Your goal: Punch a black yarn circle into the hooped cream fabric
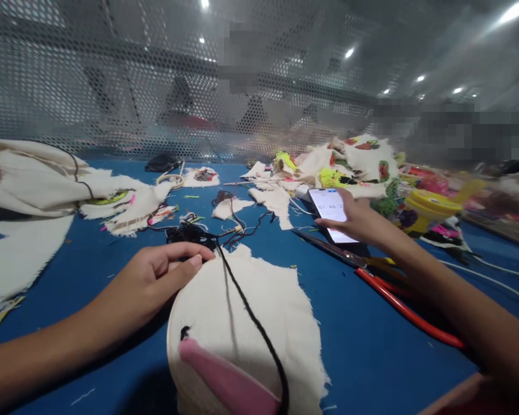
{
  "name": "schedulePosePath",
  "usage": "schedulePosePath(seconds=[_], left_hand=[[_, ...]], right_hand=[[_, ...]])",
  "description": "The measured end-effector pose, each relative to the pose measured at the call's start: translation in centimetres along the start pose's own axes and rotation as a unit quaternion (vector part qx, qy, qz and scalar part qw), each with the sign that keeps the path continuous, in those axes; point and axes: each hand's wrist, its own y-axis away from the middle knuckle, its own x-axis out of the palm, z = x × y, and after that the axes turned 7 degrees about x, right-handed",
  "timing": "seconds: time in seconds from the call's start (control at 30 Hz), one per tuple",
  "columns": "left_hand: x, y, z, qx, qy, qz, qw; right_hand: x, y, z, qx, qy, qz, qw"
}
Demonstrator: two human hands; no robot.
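Note:
My left hand (pixel 166 275) pinches the upper left edge of a hoop with cream cloth (pixel 263 300) stretched over it, its cut edges frayed. A pink punch needle (pixel 229 374) stands tilted on this cloth, its tip beside a small patch of black stitches (pixel 184 332). Black yarn (pixel 253 314) runs from the tool's near end across the cloth to a dark tangle (pixel 190 232) beyond the hoop. Further off to the right, my right hand (pixel 354 216) grips a phone (pixel 330 210) by its edges; the lit screen shows a timer.
Large scissors with red handles (pixel 409 311) lie under my right forearm. Beyond are cloth scraps (pixel 274 199), a yellow tub (pixel 430 204) and a heap of embroidered pieces (pixel 363 161). Cream fabric (pixel 26 178) fills the left side of the blue table (pixel 363 351). A perforated metal screen (pixel 134 86) rises behind.

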Motion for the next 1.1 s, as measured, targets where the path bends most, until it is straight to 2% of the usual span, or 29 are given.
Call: schedulePosePath(seconds=[0.1, 0.33, 0.53, 0.9, 1.1], left_hand=[[-0.07, 0.01, 0.08, -0.003, 0.001, 0.004, 1.0], [-0.21, -0.17, 0.27, -0.015, 0.005, -0.004, 1.0], [-0.16, -0.18, 0.26, 0.001, 0.0, 0.0, 1.0], [0.01, 0.01, 0.05, 0.039, -0.013, 0.025, 0.999], [0.12, 0.22, -0.04, 0.058, -0.011, 0.018, 0.998]], right_hand=[[-0.13, 0.04, 0.24, 0.004, 0.001, 0.01, 1.0], [-0.1, -0.48, -0.17, -0.019, -0.009, -0.01, 1.0], [-0.11, -0.49, -0.35, -0.022, -0.029, -0.022, 0.999], [-0.77, -0.3, 0.19, -0.019, 0.01, -0.029, 0.999], [-0.77, -0.25, 0.28, -0.021, -0.003, -0.034, 0.999]])
